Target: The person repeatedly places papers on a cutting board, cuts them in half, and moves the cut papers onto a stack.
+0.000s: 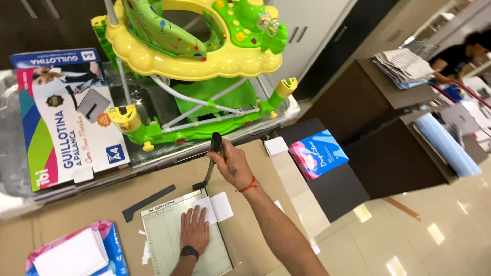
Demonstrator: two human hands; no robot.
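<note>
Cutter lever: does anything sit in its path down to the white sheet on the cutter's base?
Nothing visible does. The right hand grips the raised lever, and the left hand lies flat on the white sheet, on the cutter base beside the blade edge, not across it.

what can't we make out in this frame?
Head view only:
- Paper sheet: part under the left hand is hidden.
- Cutter lever handle: grip wrapped by the right hand.
- Cutter base: lower end cut off by the frame edge.
- Person at top right: blurred, partly out of frame.
</note>
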